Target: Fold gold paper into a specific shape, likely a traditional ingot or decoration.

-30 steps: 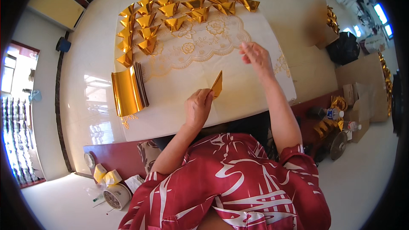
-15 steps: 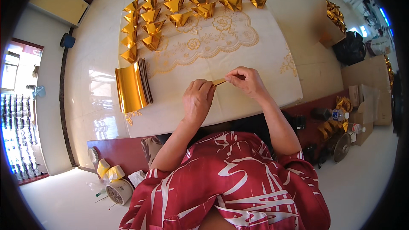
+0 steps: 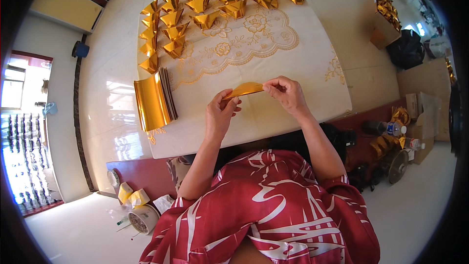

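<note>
A folded piece of gold foil paper (image 3: 246,89) with a curved upper edge is stretched between my two hands, above the near part of the white tablecloth. My left hand (image 3: 221,111) pinches its left end, thumb in front. At its right end my right hand (image 3: 286,95) grips the tip between thumb and fingers. To the left lies a stack of gold foil sheets (image 3: 151,101), curling at the sides. Several folded gold paper ingots (image 3: 205,20) stand in rows along the table's far and left sides.
The table wears a white cloth (image 3: 312,58) with gold flower embroidery. Right of it are a box of folded gold paper (image 3: 386,12), a black bag (image 3: 406,49) and a plastic bottle (image 3: 395,129). A bin (image 3: 142,219) stands at lower left, beside yellow packets (image 3: 133,195).
The gold paper has turned from a thin strip into view as a wider curved piece. My left hand has opened its grip outward and moved slightly left and down; the right stays nearly in place.
</note>
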A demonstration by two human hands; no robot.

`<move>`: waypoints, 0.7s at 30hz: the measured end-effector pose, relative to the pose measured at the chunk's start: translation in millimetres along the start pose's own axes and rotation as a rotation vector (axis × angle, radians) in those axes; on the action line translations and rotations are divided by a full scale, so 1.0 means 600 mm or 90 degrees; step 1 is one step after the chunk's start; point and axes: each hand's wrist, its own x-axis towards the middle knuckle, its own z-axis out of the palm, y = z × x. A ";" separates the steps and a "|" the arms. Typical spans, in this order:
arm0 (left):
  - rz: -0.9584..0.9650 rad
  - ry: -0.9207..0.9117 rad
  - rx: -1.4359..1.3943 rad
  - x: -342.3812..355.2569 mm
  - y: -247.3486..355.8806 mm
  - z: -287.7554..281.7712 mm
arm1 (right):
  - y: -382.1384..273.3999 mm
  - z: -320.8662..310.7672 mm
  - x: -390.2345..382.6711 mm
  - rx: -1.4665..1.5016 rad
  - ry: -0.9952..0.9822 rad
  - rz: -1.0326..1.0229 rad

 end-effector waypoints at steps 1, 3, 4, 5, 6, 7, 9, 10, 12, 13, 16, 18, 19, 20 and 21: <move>0.017 -0.001 -0.018 0.001 -0.003 0.001 | 0.003 0.000 -0.001 0.001 0.001 0.001; 0.020 -0.002 -0.014 0.001 -0.004 0.001 | 0.008 -0.002 -0.004 0.016 -0.021 0.021; 0.023 -0.002 -0.012 0.001 -0.004 0.001 | 0.009 -0.002 -0.005 0.017 -0.020 0.021; 0.023 -0.002 -0.011 0.001 -0.006 0.002 | 0.010 -0.002 -0.007 0.018 -0.022 0.024; 0.025 -0.004 -0.020 0.002 -0.010 0.003 | 0.011 -0.002 -0.009 0.019 -0.025 0.027; 0.026 -0.006 -0.028 0.002 -0.012 0.005 | 0.011 -0.001 -0.009 0.020 -0.025 0.027; 0.025 0.002 -0.036 0.002 -0.012 0.010 | 0.009 0.001 -0.010 0.003 -0.017 0.027; 0.024 0.011 -0.043 0.002 -0.011 0.012 | 0.008 0.003 -0.011 0.004 -0.017 0.027; 0.023 0.012 -0.042 0.003 -0.011 0.013 | 0.000 0.010 -0.012 -0.023 0.032 -0.029; 0.024 0.013 -0.042 0.003 -0.011 0.013 | -0.005 0.012 -0.014 -0.024 0.032 -0.029; 0.017 0.009 -0.066 -0.001 -0.005 0.013 | -0.012 0.019 -0.020 -0.091 0.063 -0.110; 0.003 -0.005 -0.115 -0.004 -0.001 0.009 | -0.011 0.022 -0.024 -0.149 0.094 -0.237; -0.010 -0.018 -0.165 -0.005 0.000 0.007 | -0.012 0.023 -0.027 -0.149 0.094 -0.237; -0.010 -0.018 -0.165 -0.006 -0.001 0.006 | -0.012 0.023 -0.031 -0.168 0.090 -0.256; -0.013 -0.016 -0.193 -0.006 -0.002 0.005 | -0.012 0.023 -0.034 -0.187 0.085 -0.275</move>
